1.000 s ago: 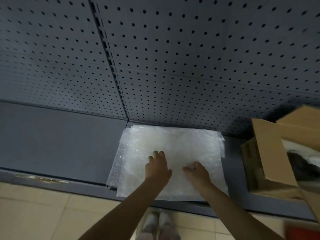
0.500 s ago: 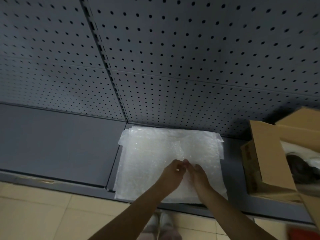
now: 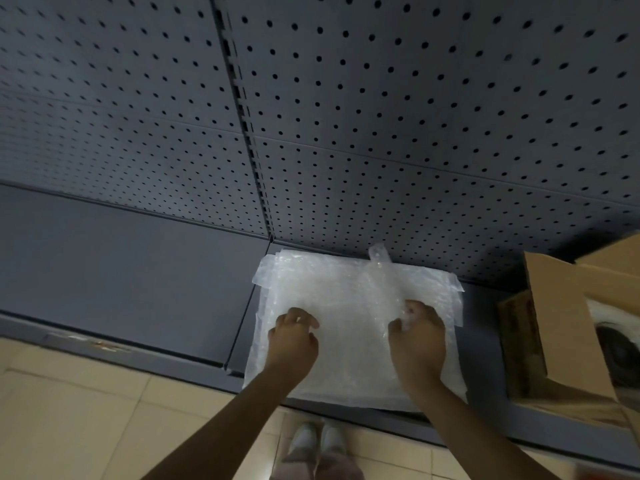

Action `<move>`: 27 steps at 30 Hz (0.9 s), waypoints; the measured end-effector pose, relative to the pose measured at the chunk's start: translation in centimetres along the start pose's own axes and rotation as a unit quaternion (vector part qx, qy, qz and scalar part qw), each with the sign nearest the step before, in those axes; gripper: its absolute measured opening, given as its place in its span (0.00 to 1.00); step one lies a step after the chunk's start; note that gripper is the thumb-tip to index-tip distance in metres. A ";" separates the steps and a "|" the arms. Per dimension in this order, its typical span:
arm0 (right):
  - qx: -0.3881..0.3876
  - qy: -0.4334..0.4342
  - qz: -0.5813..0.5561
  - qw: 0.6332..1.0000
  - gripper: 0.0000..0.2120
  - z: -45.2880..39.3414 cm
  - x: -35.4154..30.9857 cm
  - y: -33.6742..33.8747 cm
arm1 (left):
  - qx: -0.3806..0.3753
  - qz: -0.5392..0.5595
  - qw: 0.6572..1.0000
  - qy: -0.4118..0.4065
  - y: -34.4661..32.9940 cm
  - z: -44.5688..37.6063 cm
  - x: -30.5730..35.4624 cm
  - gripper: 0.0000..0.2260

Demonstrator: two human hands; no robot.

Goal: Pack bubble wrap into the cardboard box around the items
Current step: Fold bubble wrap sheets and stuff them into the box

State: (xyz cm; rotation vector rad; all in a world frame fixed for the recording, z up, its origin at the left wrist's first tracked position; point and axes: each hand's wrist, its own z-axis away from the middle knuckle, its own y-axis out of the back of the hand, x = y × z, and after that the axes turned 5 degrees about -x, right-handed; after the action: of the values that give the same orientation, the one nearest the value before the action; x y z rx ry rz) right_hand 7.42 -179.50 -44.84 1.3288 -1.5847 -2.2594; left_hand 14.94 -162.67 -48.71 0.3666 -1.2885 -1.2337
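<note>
A stack of clear bubble wrap sheets (image 3: pixel 349 306) lies flat on the low grey shelf (image 3: pixel 121 265). My left hand (image 3: pixel 294 336) rests on its left part with the fingers curled on the top sheet. My right hand (image 3: pixel 417 336) pinches the top sheet near the right side, and a ridge of wrap (image 3: pixel 379 265) stands up toward the back. An open cardboard box (image 3: pixel 561 327) stands on the shelf at the right, with a dark round item (image 3: pixel 620 348) and white padding inside.
A grey pegboard wall (image 3: pixel 381 116) rises behind the shelf. Beige floor tiles (image 3: pixel 86 417) lie in front of the shelf edge. My white shoes (image 3: pixel 317 439) show below, between my arms.
My hands were together at the middle of the wrap and have spread apart to its left and right. The top sheet has bunched up into a ridge at the back.
</note>
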 end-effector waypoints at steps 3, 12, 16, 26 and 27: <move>-0.029 0.062 0.061 0.996 0.17 1.9 -3.1 -1.1 | -0.002 0.042 0.999 0.010 -0.2 0.4 -0.4 0.09; -0.209 0.043 0.008 0.977 0.21 6.3 -6.6 -7.9 | 0.028 0.176 0.983 0.040 1.9 1.0 -3.5 0.11; -0.255 0.051 -0.035 0.965 0.22 6.7 -6.2 -9.1 | 0.049 0.211 0.975 0.043 2.8 0.9 -5.0 0.07; -0.190 0.108 -0.022 0.975 0.12 4.8 -4.6 -7.9 | -0.090 -0.036 0.995 -0.007 2.3 0.1 -5.3 0.23; -0.129 0.098 -0.001 0.987 0.13 4.3 -4.3 -7.5 | -0.086 -0.045 0.995 0.000 2.1 0.1 -5.2 0.24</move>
State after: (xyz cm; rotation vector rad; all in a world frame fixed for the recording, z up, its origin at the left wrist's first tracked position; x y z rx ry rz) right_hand 10.06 -170.70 -47.83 1.4285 -1.1841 -2.1662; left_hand 16.87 -157.47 -49.71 0.3030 -1.1655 -1.4107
